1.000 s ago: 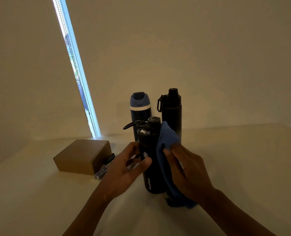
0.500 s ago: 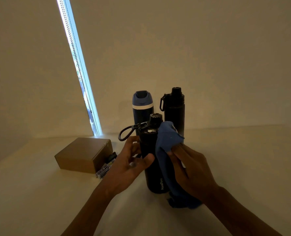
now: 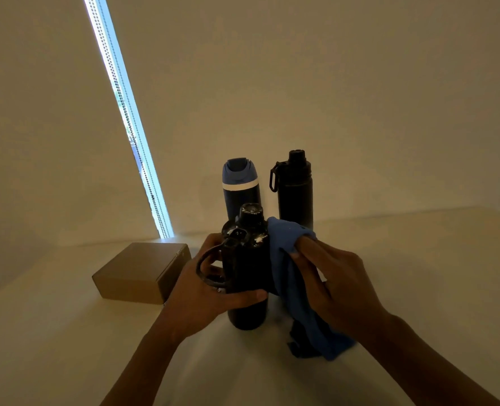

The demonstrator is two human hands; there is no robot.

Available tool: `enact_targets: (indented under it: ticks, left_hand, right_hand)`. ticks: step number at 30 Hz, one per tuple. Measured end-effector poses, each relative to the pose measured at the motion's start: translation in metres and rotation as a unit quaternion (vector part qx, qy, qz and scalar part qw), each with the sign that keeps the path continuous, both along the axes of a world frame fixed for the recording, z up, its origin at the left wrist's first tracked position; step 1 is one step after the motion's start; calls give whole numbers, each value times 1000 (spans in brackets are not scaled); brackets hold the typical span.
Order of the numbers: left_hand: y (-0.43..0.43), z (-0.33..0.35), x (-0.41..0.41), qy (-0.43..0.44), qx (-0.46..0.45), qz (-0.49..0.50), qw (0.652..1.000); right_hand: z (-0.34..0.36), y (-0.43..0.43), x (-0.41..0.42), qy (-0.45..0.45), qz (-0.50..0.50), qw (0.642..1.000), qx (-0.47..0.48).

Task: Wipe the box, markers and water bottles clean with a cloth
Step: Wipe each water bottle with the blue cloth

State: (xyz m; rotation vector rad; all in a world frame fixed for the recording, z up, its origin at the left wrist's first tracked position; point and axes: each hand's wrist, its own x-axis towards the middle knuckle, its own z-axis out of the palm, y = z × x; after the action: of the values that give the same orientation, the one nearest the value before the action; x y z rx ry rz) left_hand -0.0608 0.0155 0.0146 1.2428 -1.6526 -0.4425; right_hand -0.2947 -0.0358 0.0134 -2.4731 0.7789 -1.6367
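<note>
Pale bench [image 3: 418, 273] carries the black bottle [image 3: 248, 271]; left hand [image 3: 196, 297] grips its body, fingers [image 3: 212, 241] curled round it, while right hand [image 3: 342, 288] fingers pinch a blue cloth [image 3: 281, 244] against the bottle's upper right side.

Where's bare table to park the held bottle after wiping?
Free: table right of the cloth and right hand; also front-left, nearer than the box. Crowded: centre, around held bottle, left hand, blue-lidded bottle, rear black bottle.

Three water bottles stand on the table: a near black bottle [image 3: 248, 265] at centre, a blue-lidded bottle [image 3: 240, 186] and a far black bottle [image 3: 295, 197] behind it. One cardboard box [image 3: 137, 268], left. One blue cloth [image 3: 283, 259]. Two hands: left hand [image 3: 196, 297], right hand [image 3: 341, 285].
</note>
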Motion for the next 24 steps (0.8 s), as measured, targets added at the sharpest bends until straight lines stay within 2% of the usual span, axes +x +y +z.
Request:
enact_targets:
  ticks: [2,7,11,16,19,24]
  left_hand:
    - [1,4,-2,-6,-22,13,1000]
    - [-4,6,9,-68,-119,38,990]
    - [-7,6,18,-81,-179,25,980]
    - [-17,12,17,-133,-204,45,969]
    - [-25,9,22,-166,-206,59,963]
    - [-29,7,26,-128,-211,82,966]
  right_hand:
    - [2,2,1,4,13,999,-30]
    - [17,8,-4,15,19,999,-36]
    - [5,6,-9,58,17,995,-76]
    - [-15,-11,1,42,12,996,-74]
    - [-10,2,-10,101,29,992,-76]
    - [-11,2,-3,193,63,972,-116]
